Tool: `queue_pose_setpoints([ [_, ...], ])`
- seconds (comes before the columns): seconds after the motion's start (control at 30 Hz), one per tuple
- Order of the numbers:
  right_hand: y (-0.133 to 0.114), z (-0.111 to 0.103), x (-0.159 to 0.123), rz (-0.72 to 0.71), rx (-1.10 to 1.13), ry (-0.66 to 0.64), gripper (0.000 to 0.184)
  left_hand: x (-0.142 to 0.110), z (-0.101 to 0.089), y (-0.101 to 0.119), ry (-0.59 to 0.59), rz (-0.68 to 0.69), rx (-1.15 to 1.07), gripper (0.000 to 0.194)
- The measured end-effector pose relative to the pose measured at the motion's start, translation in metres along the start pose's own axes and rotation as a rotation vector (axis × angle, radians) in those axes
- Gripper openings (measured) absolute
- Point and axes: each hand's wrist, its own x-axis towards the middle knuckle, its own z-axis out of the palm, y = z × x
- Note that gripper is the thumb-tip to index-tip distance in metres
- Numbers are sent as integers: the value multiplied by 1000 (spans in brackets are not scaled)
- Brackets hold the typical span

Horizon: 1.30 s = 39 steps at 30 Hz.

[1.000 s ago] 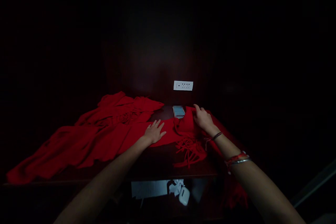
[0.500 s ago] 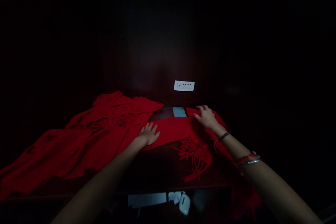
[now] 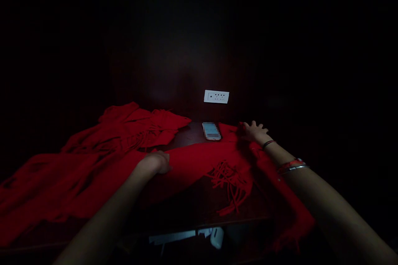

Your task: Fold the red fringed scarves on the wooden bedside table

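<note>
A long red fringed scarf (image 3: pixel 189 157) lies spread across a dark table, its tassels bunched near the front right. My left hand (image 3: pixel 157 161) is closed on the scarf's near strip at the middle, its fingers curled and partly hidden. Over the folded right end of the fabric is my right hand (image 3: pixel 256 130), palm down with several fingers spread; its thumb side meets the red cloth. More of the scarf hangs past the table's right side under my right forearm.
A phone (image 3: pixel 211 131) lies behind the scarf strip, below a white wall socket (image 3: pixel 217 96). Heaped red cloth (image 3: pixel 139 126) covers the back left. Beneath the table edge (image 3: pixel 199 225) are a white earbud case-like object (image 3: pixel 217 238) and a pale flat item (image 3: pixel 172 237).
My left hand has gone from flat and spread to curled, moving left. My right hand has shifted right and slightly away. More of the phone shows, and the view has tilted a little.
</note>
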Motion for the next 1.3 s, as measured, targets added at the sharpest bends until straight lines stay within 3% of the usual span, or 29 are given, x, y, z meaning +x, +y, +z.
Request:
queue_pose_setpoints([
  [0.1,5,17,3,-2,172,-57,67,0,10,10,197,-91,-14,38],
  [0.2,4,24,6,31,272,56,49,15,27,21,503,-24,3,41],
  [0.27,7,15,10,57,386,162,37,30,36,24,614,49,-1,48],
  [0.43,42,-41,17,90,672,474,37,59,40,7,464,71,-157,63],
  [0.53,68,-64,11,127,610,439,37,66,36,-5,517,116,-222,55],
  [0.63,74,-64,-5,104,338,321,38,67,29,-15,586,248,-278,24],
  [0.7,61,-53,-19,34,209,283,42,65,21,-19,680,351,-346,18],
  [0.77,34,-40,-35,-127,227,241,44,58,10,-19,755,442,-452,20],
  [0.87,-20,-21,-60,-719,398,150,64,39,-14,-12,770,556,-547,27],
  [0.93,-54,-16,-71,-892,452,193,74,21,-33,-5,789,599,-524,32],
  [1.0,-76,-18,-72,-969,469,236,59,5,-51,-2,822,624,-461,34],
  [1.07,-81,-26,-64,-975,460,243,38,-8,-65,-6,843,617,-389,34],
  [1.13,-69,-34,-50,-900,430,237,27,-14,-75,-18,854,548,-326,35],
  [1.2,-44,-39,-33,-761,371,222,25,-13,-80,-36,851,446,-289,36],
  [1.3,0,-38,-14,-660,287,36,24,-4,-85,-61,819,300,-281,36],
])
